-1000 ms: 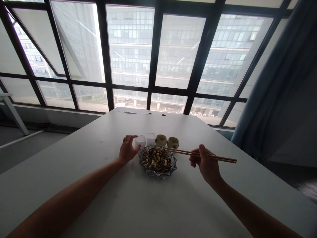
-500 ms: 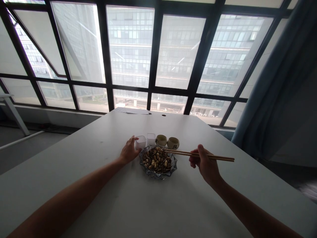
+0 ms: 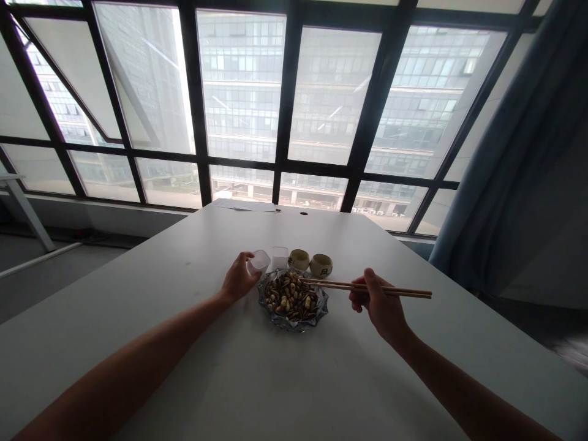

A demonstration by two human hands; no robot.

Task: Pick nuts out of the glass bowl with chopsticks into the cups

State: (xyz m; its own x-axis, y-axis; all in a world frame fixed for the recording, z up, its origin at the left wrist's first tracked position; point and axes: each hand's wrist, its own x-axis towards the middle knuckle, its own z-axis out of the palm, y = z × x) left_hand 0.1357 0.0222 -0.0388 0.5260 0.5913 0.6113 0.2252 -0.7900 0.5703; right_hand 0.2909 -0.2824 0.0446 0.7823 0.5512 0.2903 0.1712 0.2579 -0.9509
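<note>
A scalloped glass dish (image 3: 293,300) filled with mixed nuts and seeds sits mid-table. My left hand (image 3: 239,279) grips a small clear plastic cup (image 3: 258,261) just left of the dish and holds it tilted. My right hand (image 3: 379,304) holds a pair of wooden chopsticks (image 3: 367,287), whose tips reach over the dish's right side. Behind the dish stand a second clear plastic cup (image 3: 279,257) and two small ceramic tea cups (image 3: 298,260) (image 3: 320,264) in a row.
The white table (image 3: 257,373) runs back to a wall of large dark-framed windows. Papers (image 3: 245,206) lie at the far edge beside a small round cable hole (image 3: 304,214). A blue curtain (image 3: 514,153) hangs at the right.
My left hand closed on the leftmost clear cup, lifted it slightly and tilted it. The chopsticks moved a little to the left, further over the dish.
</note>
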